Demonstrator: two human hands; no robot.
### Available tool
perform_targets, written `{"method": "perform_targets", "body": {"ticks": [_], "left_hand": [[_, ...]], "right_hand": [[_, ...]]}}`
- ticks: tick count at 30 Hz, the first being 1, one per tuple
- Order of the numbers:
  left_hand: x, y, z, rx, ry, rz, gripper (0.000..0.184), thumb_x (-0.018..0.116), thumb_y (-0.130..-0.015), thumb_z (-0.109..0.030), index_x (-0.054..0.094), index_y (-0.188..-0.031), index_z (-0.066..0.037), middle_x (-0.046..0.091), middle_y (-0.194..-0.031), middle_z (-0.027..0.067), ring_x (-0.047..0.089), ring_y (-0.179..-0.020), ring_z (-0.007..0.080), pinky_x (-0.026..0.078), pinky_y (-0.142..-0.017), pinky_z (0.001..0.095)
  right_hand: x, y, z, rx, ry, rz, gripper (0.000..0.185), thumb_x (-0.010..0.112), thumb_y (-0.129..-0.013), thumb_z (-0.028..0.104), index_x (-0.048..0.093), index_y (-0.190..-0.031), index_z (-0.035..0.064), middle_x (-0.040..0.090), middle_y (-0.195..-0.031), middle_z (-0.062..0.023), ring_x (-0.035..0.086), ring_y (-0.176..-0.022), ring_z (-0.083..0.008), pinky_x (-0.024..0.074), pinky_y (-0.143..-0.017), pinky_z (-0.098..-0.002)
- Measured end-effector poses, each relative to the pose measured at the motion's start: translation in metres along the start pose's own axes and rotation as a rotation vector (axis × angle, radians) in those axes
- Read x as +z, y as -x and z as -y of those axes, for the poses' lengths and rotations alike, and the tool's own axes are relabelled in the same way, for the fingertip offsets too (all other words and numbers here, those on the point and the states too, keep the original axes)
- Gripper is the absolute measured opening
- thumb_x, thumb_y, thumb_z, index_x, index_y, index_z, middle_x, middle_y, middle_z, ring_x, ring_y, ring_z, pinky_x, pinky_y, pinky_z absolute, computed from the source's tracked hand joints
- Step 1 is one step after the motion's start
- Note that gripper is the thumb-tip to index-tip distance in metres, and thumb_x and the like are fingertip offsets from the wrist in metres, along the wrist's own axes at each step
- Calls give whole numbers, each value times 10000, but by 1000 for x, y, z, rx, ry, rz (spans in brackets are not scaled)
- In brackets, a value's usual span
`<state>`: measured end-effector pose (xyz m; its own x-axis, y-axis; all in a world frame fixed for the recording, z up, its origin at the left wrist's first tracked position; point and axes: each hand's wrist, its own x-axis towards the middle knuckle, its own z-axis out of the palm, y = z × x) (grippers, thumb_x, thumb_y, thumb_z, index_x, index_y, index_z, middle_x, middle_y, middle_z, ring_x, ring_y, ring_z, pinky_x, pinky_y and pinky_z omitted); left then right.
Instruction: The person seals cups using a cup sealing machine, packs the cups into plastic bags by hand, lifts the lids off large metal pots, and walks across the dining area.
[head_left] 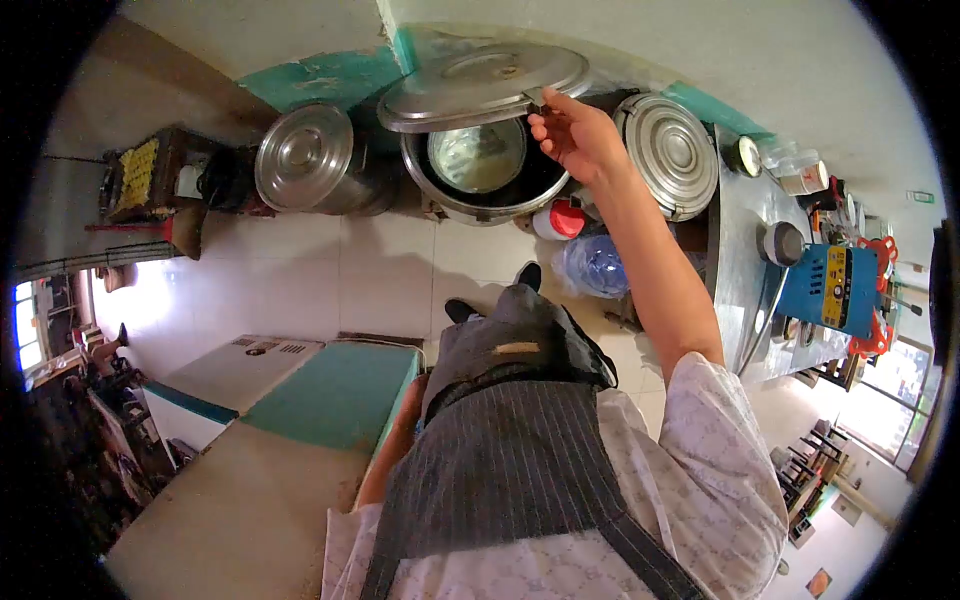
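My right hand is closed on the edge of a large round metal lid. The lid is raised and tilted above a big metal pot. Inside the pot's dark opening sits a smaller round metal vessel with a pale, shiny surface; I cannot make out what it contains. My left arm hangs at my side, and my left hand is mostly hidden by the dark striped apron, so its fingers do not show.
Lidded metal pots stand left and right. A red-lidded tub and a clear plastic bottle sit by the floor. A blue appliance is on the metal counter at right. A green-and-white cabinet stands left of me.
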<state>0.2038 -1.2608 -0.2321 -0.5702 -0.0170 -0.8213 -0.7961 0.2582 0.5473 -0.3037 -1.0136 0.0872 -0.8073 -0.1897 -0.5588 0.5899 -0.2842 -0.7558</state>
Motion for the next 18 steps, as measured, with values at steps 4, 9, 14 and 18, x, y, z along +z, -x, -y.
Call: {"method": "perform_targets", "body": {"ticks": [4,9,14,18], "left_hand": [[2,-4,-14,-7,8,-2,313,565,-908,-222,692,-1070,14,703,-1059,233,669,-1004,366,493,-872,449],[3,-4,-19,-26,20,-7,312,563,-909,-221,692,-1069,14,704,-1056,233,670,-1000,363,491,-873,448],[7,0,-20,-35,39,-18,311,561,-910,-220,691,-1068,15,704,-1052,233,671,-997,360,489,-874,447],[9,3,-25,-39,69,-46,311,559,-911,-220,691,-1067,15,705,-1050,234,672,-995,358,488,-875,446]], "right_hand": [[-10,3,-3,2,-1,7,262,641,-970,274,616,-1007,16,684,-818,-104,638,-661,-177,487,-568,-282],[-30,4,-17,55,9,18,236,622,-978,264,630,-1001,30,670,-843,-95,627,-697,-166,484,-586,-270],[-57,3,-57,103,2,-12,201,602,-982,217,616,-986,16,673,-837,-115,637,-679,-189,484,-569,-281],[-97,-20,-107,173,-15,-25,197,596,-979,188,595,-936,-4,679,-800,-133,646,-654,-204,498,-558,-299]]}}
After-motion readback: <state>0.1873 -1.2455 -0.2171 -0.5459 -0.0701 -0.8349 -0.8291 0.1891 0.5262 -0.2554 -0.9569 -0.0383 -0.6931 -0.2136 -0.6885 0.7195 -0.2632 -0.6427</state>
